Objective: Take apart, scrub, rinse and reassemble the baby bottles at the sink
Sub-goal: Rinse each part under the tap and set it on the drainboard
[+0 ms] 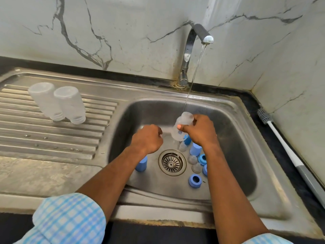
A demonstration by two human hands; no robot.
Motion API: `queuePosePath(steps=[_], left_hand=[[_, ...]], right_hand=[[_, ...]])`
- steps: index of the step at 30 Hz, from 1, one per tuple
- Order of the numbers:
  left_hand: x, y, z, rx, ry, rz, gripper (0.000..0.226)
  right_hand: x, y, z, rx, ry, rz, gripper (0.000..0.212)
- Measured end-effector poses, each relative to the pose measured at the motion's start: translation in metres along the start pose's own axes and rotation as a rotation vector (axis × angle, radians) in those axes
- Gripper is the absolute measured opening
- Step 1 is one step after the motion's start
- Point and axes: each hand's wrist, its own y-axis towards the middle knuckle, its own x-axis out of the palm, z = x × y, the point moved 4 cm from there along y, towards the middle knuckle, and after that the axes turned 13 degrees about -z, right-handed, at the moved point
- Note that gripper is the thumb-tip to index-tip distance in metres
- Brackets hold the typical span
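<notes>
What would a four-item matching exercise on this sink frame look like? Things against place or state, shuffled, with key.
Things
1. two clear bottles
2. bottle brush
3. held bottle
4. blue ring

Places or states
a. on the basin floor, near the drain
b. gripped by the right hand under the water stream
c. mouth down on the ribbed drainboard
d. lying on the dark counter, right of the sink

Pairs: 1-c, 2-d, 3-b, 4-a
</notes>
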Motion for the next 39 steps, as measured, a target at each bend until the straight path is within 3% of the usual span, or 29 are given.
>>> queuePosePath(steps=[2, 6, 10, 14, 17, 19, 22, 26, 30, 33, 36, 39], left_hand=[[0.002, 0.001, -0.002, -0.011, -0.005, -0.021, 0.034], [0.006, 0.006, -0.005, 0.000, -0.021, -0.039, 0.037], [0.010, 0.009, -0.007, 0.009, -0.015, -0.064, 0.040], [0.013, 0.013, -0.007, 0.032, 0.002, -0.089, 0.043], [0.015, 0.012, -0.006, 0.089, 0.011, -0.156, 0.059], [0.018, 0.009, 0.000, 0.179, 0.002, -0.225, 0.083], [0.020, 0.004, 0.011, 0.310, -0.208, -0.218, 0.102], [0.013, 0.009, 0.014, 0.356, -0.452, -0.001, 0.070], [0.005, 0.020, 0.015, 0.341, -0.619, 0.045, 0.051], [0.003, 0.035, 0.023, 0.339, -0.636, 0.067, 0.052], [0.005, 0.054, 0.032, 0.316, -0.526, 0.144, 0.063], [0.008, 0.063, 0.041, 0.333, -0.462, 0.193, 0.065]], right_hand=[[0.005, 0.000, 0.002, 0.057, -0.035, -0.085, 0.043], [0.000, 0.001, 0.005, 0.052, -0.027, -0.004, 0.045], [0.004, -0.002, 0.009, 0.167, -0.128, -0.119, 0.047], [0.002, -0.003, 0.002, 0.112, -0.099, -0.107, 0.042], [0.007, -0.003, 0.006, 0.158, -0.112, -0.163, 0.056], [0.006, -0.002, 0.009, 0.172, 0.078, -0.099, 0.060], [0.006, -0.003, 0.009, 0.247, 0.467, -0.119, 0.028], [0.015, -0.005, 0.015, 0.380, 0.590, -0.301, 0.048], [0.016, -0.002, 0.018, 0.431, 0.512, -0.405, 0.061], [0.013, 0.015, 0.022, 0.394, 0.350, -0.257, 0.055], [0.003, 0.032, 0.012, 0.150, 0.237, 0.047, 0.042], [-0.002, 0.042, 0.002, -0.020, 0.205, 0.143, 0.035]])
